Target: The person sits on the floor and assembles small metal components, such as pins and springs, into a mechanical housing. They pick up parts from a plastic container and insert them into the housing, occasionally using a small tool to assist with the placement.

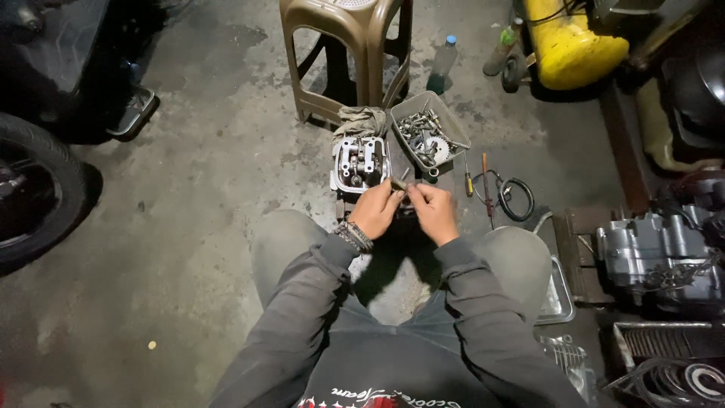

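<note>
I sit over a concrete floor with both hands together in front of my knees. My left hand (377, 209), with beaded bracelets on the wrist, and my right hand (434, 211) pinch a small dark metal part (399, 186) between their fingertips. Just beyond them a grey engine cylinder head (359, 163) rests on the floor. Beside it to the right stands a grey plastic tray (455, 127) holding several bolts and a sprocket.
A brown plastic stool (349, 53) stands behind the tray, with a rag (360, 118) at its foot. Screwdrivers (485, 183) and a black coiled cable (516, 199) lie right. An engine block (657, 253) sits far right, a yellow tank (566, 41) behind, a motorcycle tyre (38, 189) left.
</note>
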